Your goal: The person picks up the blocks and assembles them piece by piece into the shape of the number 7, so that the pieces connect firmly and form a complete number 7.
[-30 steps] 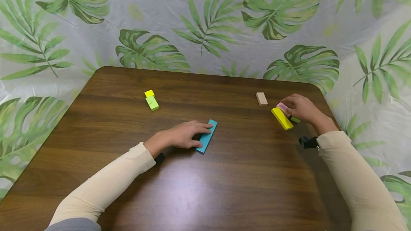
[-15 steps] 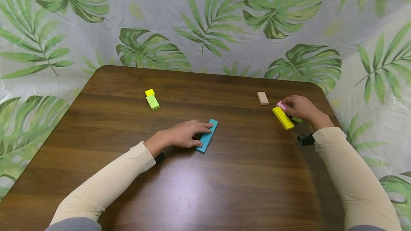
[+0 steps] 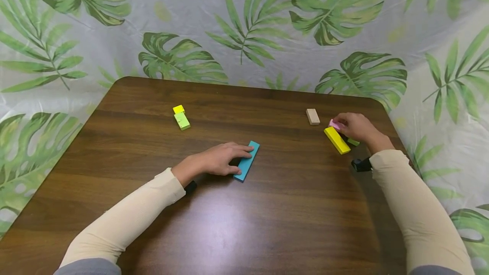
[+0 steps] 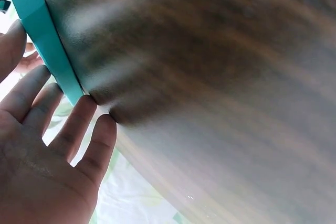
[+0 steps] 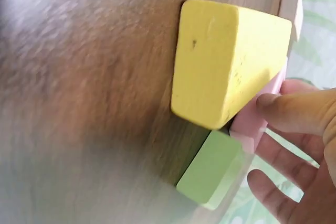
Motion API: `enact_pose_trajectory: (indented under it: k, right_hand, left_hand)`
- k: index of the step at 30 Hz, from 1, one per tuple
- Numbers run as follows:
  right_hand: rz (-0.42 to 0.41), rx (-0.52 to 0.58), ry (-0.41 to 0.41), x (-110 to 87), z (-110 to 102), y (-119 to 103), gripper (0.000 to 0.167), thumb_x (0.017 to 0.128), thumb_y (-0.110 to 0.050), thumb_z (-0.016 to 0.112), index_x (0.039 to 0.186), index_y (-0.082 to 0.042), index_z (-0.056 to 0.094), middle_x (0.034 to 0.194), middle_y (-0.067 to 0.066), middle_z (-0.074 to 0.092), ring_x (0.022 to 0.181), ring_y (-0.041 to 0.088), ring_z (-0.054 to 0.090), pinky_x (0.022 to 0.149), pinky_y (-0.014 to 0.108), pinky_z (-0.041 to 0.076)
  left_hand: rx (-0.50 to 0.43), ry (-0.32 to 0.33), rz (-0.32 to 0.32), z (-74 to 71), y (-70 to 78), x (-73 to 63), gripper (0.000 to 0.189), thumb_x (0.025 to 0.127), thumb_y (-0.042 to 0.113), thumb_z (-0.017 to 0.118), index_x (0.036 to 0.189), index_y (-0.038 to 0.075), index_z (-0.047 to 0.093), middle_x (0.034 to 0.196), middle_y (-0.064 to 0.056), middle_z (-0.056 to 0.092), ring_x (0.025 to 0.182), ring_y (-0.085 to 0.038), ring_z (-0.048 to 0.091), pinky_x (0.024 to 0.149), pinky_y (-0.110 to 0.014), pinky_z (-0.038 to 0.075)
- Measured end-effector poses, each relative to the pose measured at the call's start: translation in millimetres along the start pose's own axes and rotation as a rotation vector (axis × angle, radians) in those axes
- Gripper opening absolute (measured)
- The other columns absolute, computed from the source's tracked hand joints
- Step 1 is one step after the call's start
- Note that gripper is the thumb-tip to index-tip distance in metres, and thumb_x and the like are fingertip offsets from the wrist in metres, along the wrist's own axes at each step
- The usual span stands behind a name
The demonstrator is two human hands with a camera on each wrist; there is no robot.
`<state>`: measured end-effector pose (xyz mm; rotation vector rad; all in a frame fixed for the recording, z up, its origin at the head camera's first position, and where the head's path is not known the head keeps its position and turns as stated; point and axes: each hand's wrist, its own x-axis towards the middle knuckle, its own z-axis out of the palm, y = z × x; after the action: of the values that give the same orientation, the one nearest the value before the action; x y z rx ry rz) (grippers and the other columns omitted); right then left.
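Note:
My left hand (image 3: 223,159) rests on a long flat blue block (image 3: 248,160) near the table's middle, its thumb and fingertips touching the top. In the left wrist view, the fingers lie fairly straight along this teal-looking block (image 4: 50,40). At the right, my right hand (image 3: 359,128) holds a pink block (image 5: 257,111), thumb on one face and fingers on the other side. Right beside it lies a thick yellow block (image 3: 337,140). A green block (image 5: 210,169) sits by the near end of the pink one, mostly covered by the hand in the head view.
Behind the yellow block, a pale wooden block (image 3: 313,116) lies toward the table's back. On the left are a light green block (image 3: 182,121) and a smaller yellow block (image 3: 178,109), set end to end. A leaf-patterned curtain (image 3: 248,24) hangs behind the brown table (image 3: 290,224).
My right hand has shifted very slightly back and to the left at the pink block, and its forearm has swung a little left. The left hand stays on the blue block.

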<state>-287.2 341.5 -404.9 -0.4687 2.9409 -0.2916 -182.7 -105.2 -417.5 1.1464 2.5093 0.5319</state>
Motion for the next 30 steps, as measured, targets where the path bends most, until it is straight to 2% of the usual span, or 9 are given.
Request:
enact_pose_trajectory:
  k: [12, 18, 25, 30]
  right_hand:
    - [-0.06, -0.021, 0.027, 10.1, 0, -13, 0.031, 0.089, -0.002, 0.06, 0.119, 0.002, 0.068, 0.119, 0.028, 0.067, 0.101, 0.042, 0.061, 0.094, 0.058, 0.048]
    - [-0.038, -0.004, -0.012, 10.6, 0, -21, 0.035, 0.089, 0.0, 0.058, 0.123, -0.001, 0.066, 0.123, 0.028, 0.065, 0.105, 0.042, 0.058, 0.098, 0.059, 0.047]
    - [-0.066, -0.018, -0.016, 10.5, 0, -27, 0.035, 0.089, -0.001, 0.058, 0.123, -0.002, 0.067, 0.122, 0.027, 0.065, 0.102, 0.041, 0.059, 0.093, 0.057, 0.047]
    - [-0.077, -0.031, -0.044, 9.6, 2, -34, 0.038, 0.09, 0.0, 0.057, 0.126, -0.003, 0.065, 0.126, 0.027, 0.064, 0.105, 0.041, 0.058, 0.095, 0.058, 0.047]
  left_hand:
    - [-0.001, -0.003, -0.002, 0.7, 1.2, 2.3, 0.058, 0.095, 0.025, 0.068, 0.147, 0.012, 0.049, 0.162, -0.004, 0.035, 0.149, -0.03, 0.034, 0.121, -0.05, 0.03]
    - [-0.009, -0.015, 0.0, 0.1, 1.2, 2.7, 0.058, 0.095, 0.025, 0.068, 0.148, 0.012, 0.048, 0.162, -0.004, 0.034, 0.149, -0.03, 0.033, 0.121, -0.05, 0.03]
    - [-0.011, -0.007, -0.002, 0.2, -1.0, 2.5, 0.057, 0.095, 0.025, 0.068, 0.147, 0.011, 0.049, 0.162, -0.004, 0.034, 0.148, -0.03, 0.035, 0.119, -0.049, 0.032]
    - [-0.011, -0.003, 0.003, 1.4, -1.9, 2.0, 0.057, 0.094, 0.024, 0.069, 0.146, 0.011, 0.05, 0.162, -0.005, 0.035, 0.148, -0.03, 0.035, 0.12, -0.049, 0.032]
